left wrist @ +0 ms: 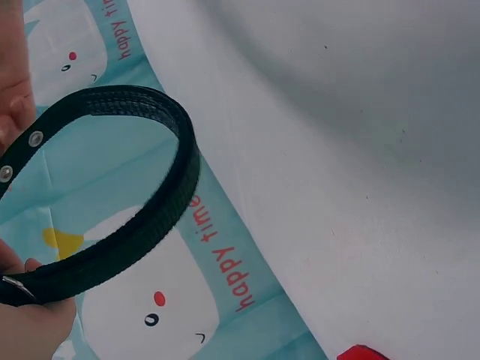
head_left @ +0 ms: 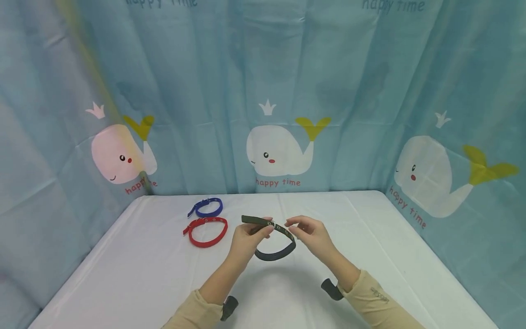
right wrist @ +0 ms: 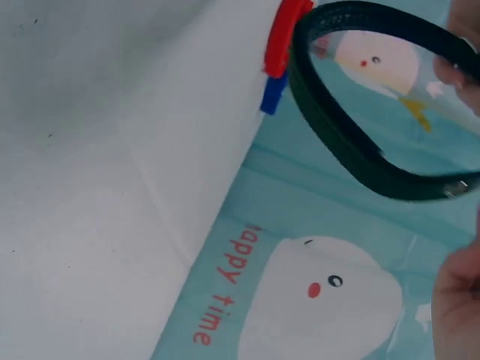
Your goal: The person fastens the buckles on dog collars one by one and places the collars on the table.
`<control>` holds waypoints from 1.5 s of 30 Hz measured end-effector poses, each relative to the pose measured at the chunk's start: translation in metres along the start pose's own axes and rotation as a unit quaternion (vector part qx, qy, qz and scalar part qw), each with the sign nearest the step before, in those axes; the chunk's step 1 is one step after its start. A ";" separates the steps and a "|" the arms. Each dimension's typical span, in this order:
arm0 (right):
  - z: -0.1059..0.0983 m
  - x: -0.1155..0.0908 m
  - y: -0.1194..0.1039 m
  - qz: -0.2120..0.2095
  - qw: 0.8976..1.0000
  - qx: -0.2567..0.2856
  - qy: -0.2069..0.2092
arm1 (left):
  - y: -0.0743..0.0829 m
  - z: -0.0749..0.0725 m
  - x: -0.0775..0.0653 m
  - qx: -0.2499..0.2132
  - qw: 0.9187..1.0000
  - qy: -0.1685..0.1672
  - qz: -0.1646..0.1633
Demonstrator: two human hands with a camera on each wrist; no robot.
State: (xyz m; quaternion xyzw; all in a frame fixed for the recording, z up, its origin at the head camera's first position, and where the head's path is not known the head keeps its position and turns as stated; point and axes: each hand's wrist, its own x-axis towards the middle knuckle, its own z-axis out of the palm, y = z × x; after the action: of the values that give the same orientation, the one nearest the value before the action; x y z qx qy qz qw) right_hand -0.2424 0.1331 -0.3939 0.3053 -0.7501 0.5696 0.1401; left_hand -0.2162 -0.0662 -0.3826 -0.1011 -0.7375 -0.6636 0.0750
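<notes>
My left hand (head_left: 245, 240) pinches a dark green collar (head_left: 276, 256) near its metal buckle, between thumb and fingers. The collar is closed into a loop held above the table, and its free end sticks out to the left past the hand. Metal eyelets (left wrist: 36, 139) run along the upper part of the strap. To the right of the loop, my right hand (head_left: 314, 235) hovers close by with fingers loosely bent and holding nothing. In the right wrist view the strap (right wrist: 337, 142) curves from the left hand's fingers (right wrist: 466, 86) down toward the right hand.
A red collar (head_left: 203, 244) lies buckled in a loop on the white table (head_left: 123, 274), left of my hands. Behind it is a smaller blue collar (head_left: 210, 214). A light blue curtain (head_left: 197, 155) with whale prints encloses the table's back and sides.
</notes>
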 end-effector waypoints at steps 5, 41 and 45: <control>-0.003 0.012 -0.011 -0.074 0.996 -0.025 0.052 | 0.000 0.001 0.000 0.018 1.000 -0.009 0.007; -0.005 0.036 -0.044 -0.010 0.996 0.059 -0.060 | -0.016 0.004 -0.006 0.120 0.988 -0.093 -0.027; -0.010 0.033 -0.042 -0.024 0.999 0.026 -0.036 | -0.016 0.000 -0.006 0.115 0.991 -0.047 -0.041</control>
State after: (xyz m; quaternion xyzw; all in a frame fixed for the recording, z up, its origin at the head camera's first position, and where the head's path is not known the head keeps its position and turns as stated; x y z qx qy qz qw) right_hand -0.2440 0.1259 -0.3402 0.3465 -0.7324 0.5740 0.1188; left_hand -0.2146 -0.0685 -0.3994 -0.0927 -0.8151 -0.5714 0.0238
